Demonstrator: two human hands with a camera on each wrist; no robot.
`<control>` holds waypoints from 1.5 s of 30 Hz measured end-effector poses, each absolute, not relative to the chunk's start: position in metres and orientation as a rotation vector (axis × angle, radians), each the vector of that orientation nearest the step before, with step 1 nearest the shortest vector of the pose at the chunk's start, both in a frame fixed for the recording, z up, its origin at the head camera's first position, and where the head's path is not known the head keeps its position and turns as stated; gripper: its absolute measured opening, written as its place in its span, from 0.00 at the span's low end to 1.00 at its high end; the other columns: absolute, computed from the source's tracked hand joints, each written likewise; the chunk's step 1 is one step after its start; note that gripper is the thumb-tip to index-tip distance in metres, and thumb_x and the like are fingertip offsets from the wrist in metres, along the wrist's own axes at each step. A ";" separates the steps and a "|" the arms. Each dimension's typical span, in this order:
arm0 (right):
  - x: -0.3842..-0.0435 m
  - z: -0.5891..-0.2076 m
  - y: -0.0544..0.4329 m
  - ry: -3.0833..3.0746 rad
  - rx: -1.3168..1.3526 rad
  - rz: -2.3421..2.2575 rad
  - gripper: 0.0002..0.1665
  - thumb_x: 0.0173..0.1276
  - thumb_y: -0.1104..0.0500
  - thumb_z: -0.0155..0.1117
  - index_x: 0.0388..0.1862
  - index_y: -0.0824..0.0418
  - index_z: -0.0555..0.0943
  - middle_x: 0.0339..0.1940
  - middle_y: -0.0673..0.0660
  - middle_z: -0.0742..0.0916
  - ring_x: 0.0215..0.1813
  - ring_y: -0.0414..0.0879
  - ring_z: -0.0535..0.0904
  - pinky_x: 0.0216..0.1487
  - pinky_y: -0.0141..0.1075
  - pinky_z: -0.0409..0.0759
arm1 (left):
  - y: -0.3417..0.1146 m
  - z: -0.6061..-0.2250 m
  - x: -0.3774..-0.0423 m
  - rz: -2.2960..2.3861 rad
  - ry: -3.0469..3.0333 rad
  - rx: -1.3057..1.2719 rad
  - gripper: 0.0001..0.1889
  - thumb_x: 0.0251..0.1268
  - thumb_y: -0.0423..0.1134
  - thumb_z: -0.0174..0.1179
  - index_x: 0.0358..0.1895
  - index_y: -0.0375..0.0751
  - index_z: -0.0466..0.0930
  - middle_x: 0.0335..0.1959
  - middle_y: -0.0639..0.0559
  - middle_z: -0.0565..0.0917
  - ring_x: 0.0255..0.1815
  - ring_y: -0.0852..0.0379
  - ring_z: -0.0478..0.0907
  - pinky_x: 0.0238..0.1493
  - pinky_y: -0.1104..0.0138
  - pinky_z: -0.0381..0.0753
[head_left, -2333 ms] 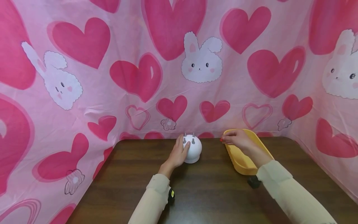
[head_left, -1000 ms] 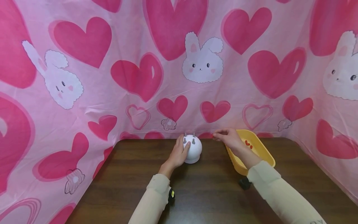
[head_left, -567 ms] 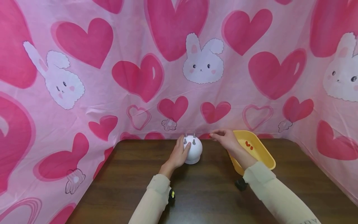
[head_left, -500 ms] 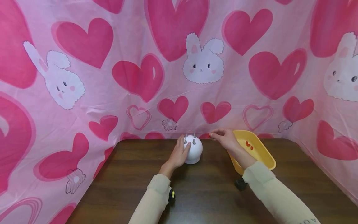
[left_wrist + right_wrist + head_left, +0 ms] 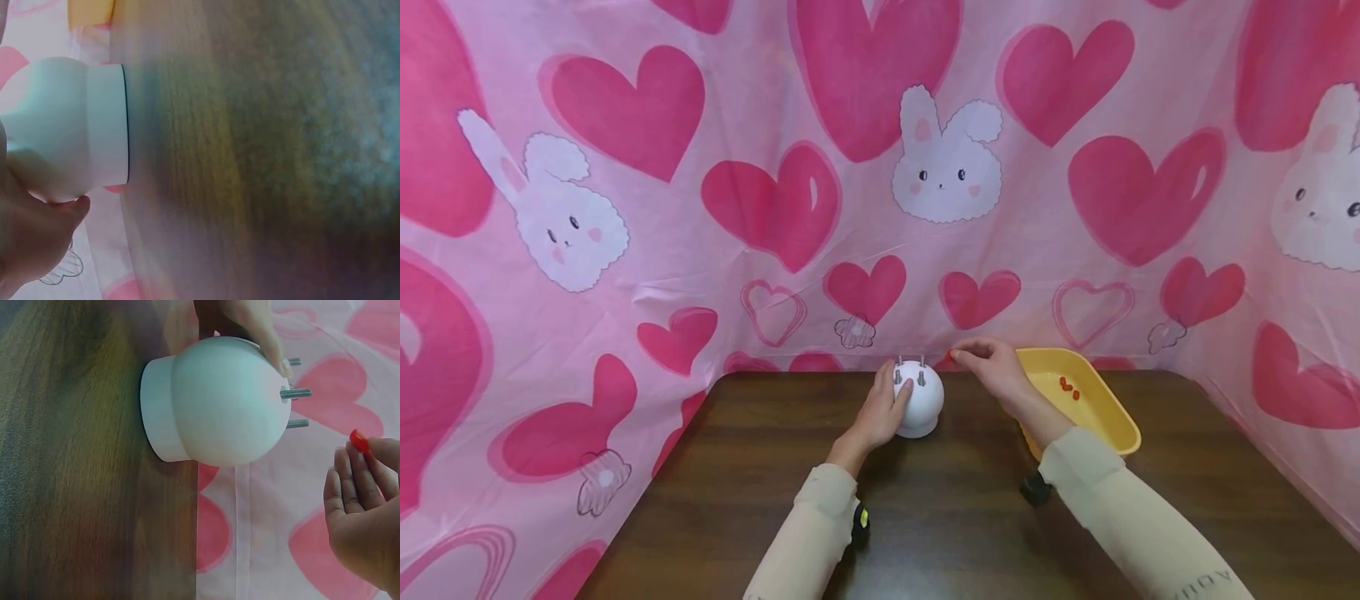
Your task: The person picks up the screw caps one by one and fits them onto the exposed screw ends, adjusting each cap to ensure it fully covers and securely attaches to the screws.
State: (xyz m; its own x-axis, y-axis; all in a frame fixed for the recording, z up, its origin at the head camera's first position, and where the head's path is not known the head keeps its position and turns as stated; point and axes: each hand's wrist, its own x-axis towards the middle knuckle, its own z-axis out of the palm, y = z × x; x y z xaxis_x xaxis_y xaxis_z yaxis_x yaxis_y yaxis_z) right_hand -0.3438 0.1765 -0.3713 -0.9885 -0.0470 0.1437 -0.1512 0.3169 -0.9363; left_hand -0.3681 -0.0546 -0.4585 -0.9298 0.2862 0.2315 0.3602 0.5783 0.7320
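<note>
A white ball on a short round base (image 5: pixel 925 408) stands upright on the table, with several threaded metal bolts (image 5: pixel 921 377) sticking out of its top. My left hand (image 5: pixel 872 417) grips its left side, thumb on the near face; the left wrist view shows that hand (image 5: pixel 37 234) against the ball (image 5: pixel 50 125). Between thumb and index finger my right hand (image 5: pixel 996 371) pinches a small red cap-like piece (image 5: pixel 359 440). That hand is to the right of the bolts (image 5: pixel 295 394), apart from them, its other fingers extended.
A yellow tray (image 5: pixel 1116 425) sits on the right side of the brown wooden table (image 5: pixel 955 517), partly behind my right forearm. Several small red pieces (image 5: pixel 1066 385) lie in it. Pink heart-printed cloth (image 5: pixel 1037 233) hangs behind the table and at both sides.
My right hand has moved left from over the yellow tray toward the ball, carrying the red piece. Red pieces in the tray have come into view. My left hand and the ball have stayed put.
</note>
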 end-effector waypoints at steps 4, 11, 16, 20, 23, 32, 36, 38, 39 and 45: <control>-0.348 -0.367 0.172 -2.431 0.251 1.781 0.18 0.73 0.52 0.68 0.57 0.58 0.85 0.54 0.59 0.87 0.59 0.56 0.80 0.65 0.53 0.77 | -0.055 -0.455 -0.369 -1.285 -2.717 -0.550 0.40 0.81 0.59 0.42 0.83 0.39 0.44 0.82 0.41 0.50 0.80 0.39 0.54 0.78 0.46 0.54; -0.353 -0.366 0.167 -2.407 0.308 1.750 0.16 0.73 0.53 0.68 0.54 0.58 0.86 0.51 0.57 0.89 0.56 0.53 0.81 0.62 0.51 0.79 | -0.054 -0.453 -0.372 -1.266 -2.727 -0.551 0.39 0.81 0.59 0.41 0.83 0.38 0.43 0.82 0.41 0.50 0.80 0.39 0.55 0.78 0.46 0.55; -0.356 -0.367 0.164 -2.418 0.325 1.721 0.17 0.73 0.54 0.68 0.55 0.61 0.85 0.51 0.59 0.88 0.58 0.55 0.81 0.63 0.53 0.78 | -0.054 -0.454 -0.372 -1.267 -2.724 -0.549 0.39 0.81 0.59 0.41 0.83 0.39 0.43 0.82 0.41 0.50 0.80 0.40 0.54 0.78 0.46 0.54; -0.360 -0.369 0.161 -2.445 0.321 1.682 0.17 0.73 0.52 0.68 0.55 0.59 0.85 0.52 0.58 0.88 0.59 0.55 0.81 0.63 0.52 0.79 | -0.053 -0.455 -0.371 -1.267 -2.716 -0.550 0.39 0.81 0.59 0.42 0.82 0.39 0.44 0.82 0.41 0.51 0.80 0.40 0.54 0.78 0.47 0.55; -0.362 -0.370 0.160 -2.461 0.317 1.655 0.16 0.73 0.52 0.68 0.55 0.58 0.85 0.52 0.58 0.88 0.59 0.54 0.81 0.62 0.50 0.80 | -0.053 -0.456 -0.371 -1.253 -2.723 -0.552 0.39 0.82 0.59 0.41 0.82 0.39 0.43 0.82 0.41 0.51 0.80 0.41 0.55 0.78 0.47 0.55; -0.368 -0.367 0.154 -2.467 0.318 1.619 0.16 0.74 0.56 0.67 0.55 0.61 0.85 0.52 0.58 0.89 0.58 0.54 0.82 0.61 0.49 0.81 | -0.054 -0.455 -0.371 -1.277 -2.701 -0.557 0.39 0.81 0.59 0.42 0.82 0.37 0.45 0.81 0.40 0.52 0.79 0.39 0.57 0.76 0.44 0.58; -0.371 -0.367 0.153 -2.451 0.322 1.628 0.15 0.74 0.57 0.67 0.54 0.62 0.85 0.51 0.59 0.88 0.57 0.54 0.82 0.60 0.48 0.82 | -0.055 -0.457 -0.372 -1.255 -2.723 -0.554 0.39 0.81 0.59 0.42 0.82 0.39 0.44 0.82 0.41 0.51 0.80 0.41 0.57 0.77 0.46 0.58; -0.371 -0.367 0.152 -2.445 0.331 1.628 0.15 0.74 0.57 0.66 0.54 0.63 0.85 0.51 0.60 0.88 0.56 0.55 0.83 0.59 0.48 0.82 | -0.055 -0.457 -0.372 -1.263 -2.724 -0.555 0.39 0.81 0.59 0.42 0.82 0.40 0.44 0.82 0.41 0.51 0.80 0.41 0.56 0.77 0.46 0.58; -0.371 -0.368 0.151 -2.442 0.332 1.631 0.14 0.74 0.57 0.67 0.54 0.63 0.85 0.50 0.60 0.88 0.56 0.55 0.83 0.59 0.48 0.82 | -0.055 -0.458 -0.372 -1.269 -2.724 -0.555 0.39 0.81 0.59 0.42 0.82 0.41 0.44 0.82 0.41 0.51 0.80 0.41 0.56 0.77 0.46 0.58; -0.373 -0.368 0.149 -2.442 0.320 1.630 0.16 0.74 0.57 0.67 0.55 0.64 0.85 0.51 0.60 0.88 0.56 0.55 0.82 0.59 0.47 0.82 | -0.055 -0.459 -0.371 -1.267 -2.721 -0.563 0.38 0.81 0.59 0.41 0.82 0.41 0.44 0.82 0.42 0.51 0.80 0.41 0.56 0.77 0.46 0.58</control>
